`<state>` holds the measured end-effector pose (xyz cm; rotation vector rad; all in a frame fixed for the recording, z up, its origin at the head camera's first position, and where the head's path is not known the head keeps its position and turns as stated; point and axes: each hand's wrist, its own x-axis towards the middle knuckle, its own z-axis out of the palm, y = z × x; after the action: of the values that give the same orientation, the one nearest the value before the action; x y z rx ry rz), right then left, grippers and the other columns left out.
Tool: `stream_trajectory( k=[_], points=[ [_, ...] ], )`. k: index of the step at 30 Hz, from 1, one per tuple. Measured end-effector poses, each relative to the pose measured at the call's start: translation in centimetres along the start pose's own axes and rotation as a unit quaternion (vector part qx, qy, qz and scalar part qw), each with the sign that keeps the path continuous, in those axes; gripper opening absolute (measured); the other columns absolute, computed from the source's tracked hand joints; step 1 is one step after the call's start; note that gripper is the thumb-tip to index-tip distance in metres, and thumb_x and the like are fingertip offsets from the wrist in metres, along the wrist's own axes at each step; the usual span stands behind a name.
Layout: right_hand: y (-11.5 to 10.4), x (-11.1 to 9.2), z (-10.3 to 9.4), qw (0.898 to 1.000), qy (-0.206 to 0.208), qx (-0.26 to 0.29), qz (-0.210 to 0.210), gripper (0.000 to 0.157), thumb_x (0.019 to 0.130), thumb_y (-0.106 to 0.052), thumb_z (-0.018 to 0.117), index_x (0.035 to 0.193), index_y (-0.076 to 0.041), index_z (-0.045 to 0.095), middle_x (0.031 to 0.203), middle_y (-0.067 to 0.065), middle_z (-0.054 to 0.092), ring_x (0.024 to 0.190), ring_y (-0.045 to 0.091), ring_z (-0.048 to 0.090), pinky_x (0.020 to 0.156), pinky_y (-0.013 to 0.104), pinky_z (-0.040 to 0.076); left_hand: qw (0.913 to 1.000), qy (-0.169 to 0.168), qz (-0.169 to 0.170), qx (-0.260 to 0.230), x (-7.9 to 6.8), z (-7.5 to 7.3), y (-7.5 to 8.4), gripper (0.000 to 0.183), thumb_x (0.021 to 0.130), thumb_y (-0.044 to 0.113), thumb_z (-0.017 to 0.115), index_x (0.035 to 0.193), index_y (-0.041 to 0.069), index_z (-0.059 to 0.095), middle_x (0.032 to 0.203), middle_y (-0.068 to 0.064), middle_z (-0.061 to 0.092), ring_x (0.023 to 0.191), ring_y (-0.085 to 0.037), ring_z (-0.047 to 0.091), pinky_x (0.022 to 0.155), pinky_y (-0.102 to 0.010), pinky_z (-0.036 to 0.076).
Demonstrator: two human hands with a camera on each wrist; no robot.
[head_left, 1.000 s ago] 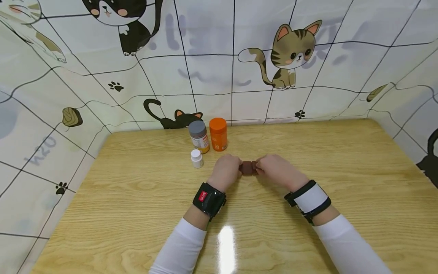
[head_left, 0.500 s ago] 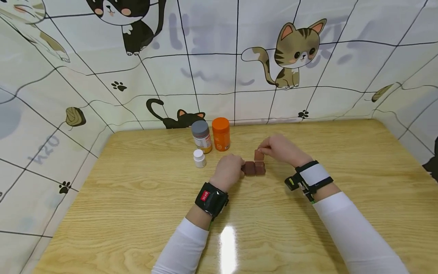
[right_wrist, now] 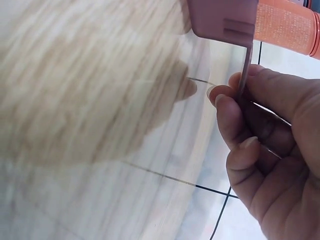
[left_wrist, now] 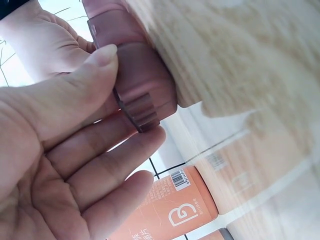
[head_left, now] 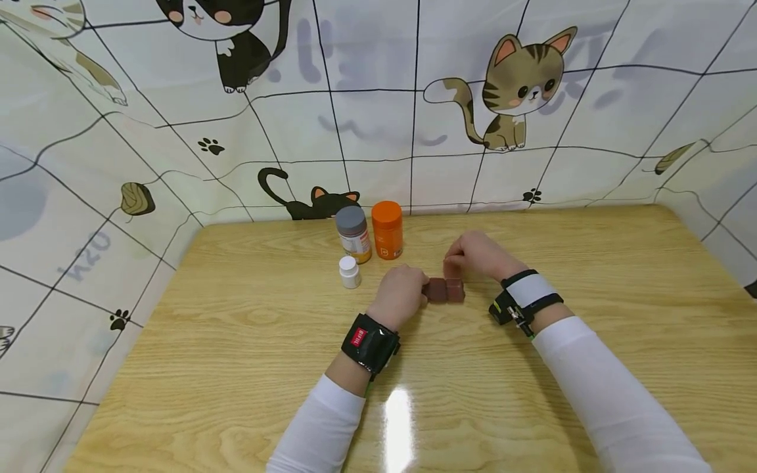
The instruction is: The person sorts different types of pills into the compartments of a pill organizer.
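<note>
A small brown pill box (head_left: 445,290) with a row of compartments lies on the wooden table. Its left end is in my left hand (head_left: 399,299); in the left wrist view the thumb lies on the box (left_wrist: 142,65) and the fingers are on the other side. At the right end, my right hand (head_left: 476,257) pinches the raised lid (right_wrist: 245,72) between thumb and fingertips. That lid stands out edge-on from the box (right_wrist: 222,20) in the right wrist view. In the head view the hand hides the lid. What the compartments contain cannot be seen.
Behind and left of the pill box stand an orange bottle (head_left: 387,231), a grey-capped bottle (head_left: 355,235) and a small white bottle (head_left: 349,273). A cat-print cloth (head_left: 378,125) hangs along the back and sides of the table (head_left: 236,368).
The right hand has gone from the box's right end to just behind it, and the end lid has swung up with it. The left hand keeps its hold on the other end.
</note>
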<state>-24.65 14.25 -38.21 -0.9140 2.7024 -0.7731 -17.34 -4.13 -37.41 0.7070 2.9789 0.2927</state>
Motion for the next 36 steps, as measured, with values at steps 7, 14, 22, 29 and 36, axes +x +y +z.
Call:
stream_trajectory(
  k=[7, 14, 22, 29, 36],
  points=[
    [0.2, 0.1, 0.1, 1.0, -0.001, -0.008, -0.018, 0.022, 0.089, -0.004, 0.057, 0.074, -0.011, 0.071, 0.072, -0.001, 0.066, 0.066, 0.009, 0.057, 0.068, 0.035, 0.049, 1.0, -0.003, -0.002, -0.003, 0.0, 0.0, -0.1, 0.013, 0.077, 0.018, 0.075, 0.088, 0.012, 0.071, 0.077, 0.003, 0.064, 0.07, -0.011, 0.053, 0.063, -0.026, 0.044],
    [-0.7, 0.4, -0.5, 1.0, 0.022, -0.016, -0.006, 0.018, 0.092, -0.012, 0.054, 0.096, -0.002, 0.069, 0.087, 0.01, 0.068, 0.078, 0.019, 0.059, 0.072, 0.04, 0.049, 0.9998, -0.012, -0.005, -0.013, 0.1, -0.1, -0.3, 0.015, 0.077, 0.019, 0.075, 0.09, 0.013, 0.071, 0.078, 0.003, 0.063, 0.071, -0.011, 0.052, 0.062, -0.026, 0.044],
    [-4.5, 3.2, -1.6, 0.998, 0.056, -0.006, 0.011, 0.057, 0.091, -0.026, 0.059, 0.135, 0.004, 0.039, 0.126, 0.024, 0.05, 0.114, 0.034, 0.046, 0.095, 0.048, 0.038, 0.9979, -0.012, -0.002, -0.063, -0.3, -0.8, -1.3, 0.045, 0.08, 0.032, 0.071, 0.118, 0.01, 0.061, 0.11, -0.003, 0.064, 0.095, -0.015, 0.057, 0.079, -0.028, 0.048],
    [-7.4, 6.5, -0.7, 0.996, 0.061, 0.064, 0.017, 0.073, 0.088, -0.025, 0.063, 0.141, 0.004, 0.023, 0.139, 0.023, 0.036, 0.122, 0.033, 0.037, 0.103, 0.045, 0.03, 0.9983, -0.016, -0.046, -0.031, -1.9, -3.4, -2.3, 0.035, 0.083, 0.035, 0.068, 0.107, 0.01, 0.067, 0.091, -0.003, 0.067, 0.076, -0.015, 0.059, 0.058, -0.026, 0.048],
    [-7.8, 8.2, 0.9, 0.986, 0.085, 0.133, 0.059, 0.065, 0.086, -0.019, 0.065, 0.137, 0.0, 0.029, 0.127, 0.02, 0.046, 0.109, 0.03, 0.047, 0.093, 0.044, 0.041, 0.9957, -0.039, -0.072, -0.045, -3.0, -4.3, -3.4, 0.039, 0.084, 0.035, 0.068, 0.112, 0.008, 0.065, 0.105, -0.003, 0.066, 0.088, -0.016, 0.059, 0.066, -0.03, 0.05]
  ],
)
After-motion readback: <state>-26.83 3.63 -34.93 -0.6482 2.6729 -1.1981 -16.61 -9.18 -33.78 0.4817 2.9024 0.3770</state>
